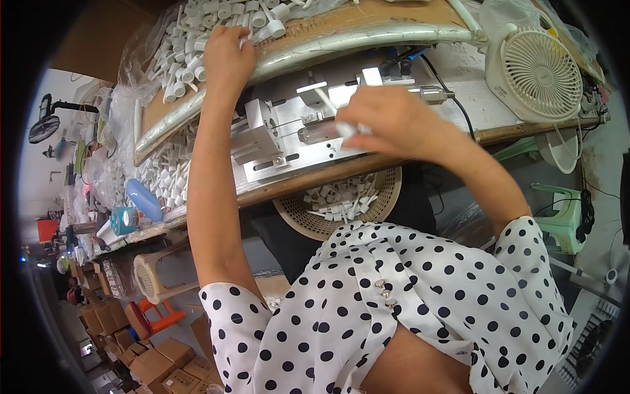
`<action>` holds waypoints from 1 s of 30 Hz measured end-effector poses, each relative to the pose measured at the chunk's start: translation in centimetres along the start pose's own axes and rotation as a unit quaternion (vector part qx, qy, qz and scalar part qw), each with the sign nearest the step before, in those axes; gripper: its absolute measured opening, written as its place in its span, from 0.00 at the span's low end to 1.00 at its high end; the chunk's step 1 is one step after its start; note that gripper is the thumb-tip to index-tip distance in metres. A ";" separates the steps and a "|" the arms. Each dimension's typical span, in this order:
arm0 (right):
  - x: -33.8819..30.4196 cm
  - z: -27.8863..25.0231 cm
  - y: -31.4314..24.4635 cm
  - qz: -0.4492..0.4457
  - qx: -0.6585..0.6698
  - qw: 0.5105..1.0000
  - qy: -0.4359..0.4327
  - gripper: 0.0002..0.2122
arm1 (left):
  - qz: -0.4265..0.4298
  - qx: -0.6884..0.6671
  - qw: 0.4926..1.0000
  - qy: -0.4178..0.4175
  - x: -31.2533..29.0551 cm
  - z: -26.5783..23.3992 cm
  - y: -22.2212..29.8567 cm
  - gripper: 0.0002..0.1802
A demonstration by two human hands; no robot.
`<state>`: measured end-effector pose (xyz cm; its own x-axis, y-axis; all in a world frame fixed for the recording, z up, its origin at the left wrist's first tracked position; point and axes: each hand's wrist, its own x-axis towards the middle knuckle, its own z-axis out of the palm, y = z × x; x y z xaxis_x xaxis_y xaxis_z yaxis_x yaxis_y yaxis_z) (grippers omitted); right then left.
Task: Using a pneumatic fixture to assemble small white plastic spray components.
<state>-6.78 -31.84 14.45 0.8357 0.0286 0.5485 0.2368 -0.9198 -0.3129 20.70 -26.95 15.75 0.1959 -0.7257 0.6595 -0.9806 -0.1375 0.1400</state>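
Observation:
At the upper left my left hand (227, 56) reaches over the tray's rim to a pile of white plastic caps with stems (190, 62). Its thumb and forefinger are apart, with nothing visible between them. My right hand (387, 121) is closed, slightly blurred, over the right part of a metal fixture (262, 131). A white stemmed cap (344, 129) shows at its fingertips, partly hidden by the fingers. Beside those fingertips lies a clear cylindrical piece (316, 134) on the fixture.
The raised tray's plastic-wrapped rim (367, 36) runs behind the fixture. A white fan (541, 75) stands at right. Below the bench edge sits a beige basket (292, 217) of white caps. More caps and a blue plastic piece (144, 200) lie at left; a black cable (459, 108) hangs at right.

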 end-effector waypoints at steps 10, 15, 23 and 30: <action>0.8 5.0 1.0 -0.089 -0.055 0.994 0.033 0.13 | -0.237 -0.350 0.902 0.093 -3.3 -3.8 5.9 0.11; 1.2 4.6 0.5 -0.054 -0.067 0.996 0.004 0.15 | -0.326 -0.478 0.812 0.073 -8.3 -5.9 8.4 0.13; 10.4 2.5 7.3 -0.067 -0.215 0.957 0.181 0.09 | -0.220 -0.379 0.899 0.017 -14.2 -5.7 11.3 0.14; 13.1 2.1 9.5 0.007 -0.201 0.979 0.030 0.05 | -0.061 -0.230 0.971 -0.031 -13.8 -2.7 13.0 0.13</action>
<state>7.43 -39.41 17.01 0.8044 0.0038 0.5941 0.0023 -1.0000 0.0034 5.31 -16.95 10.45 0.2956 -0.7639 0.5737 -0.8384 0.0805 0.5391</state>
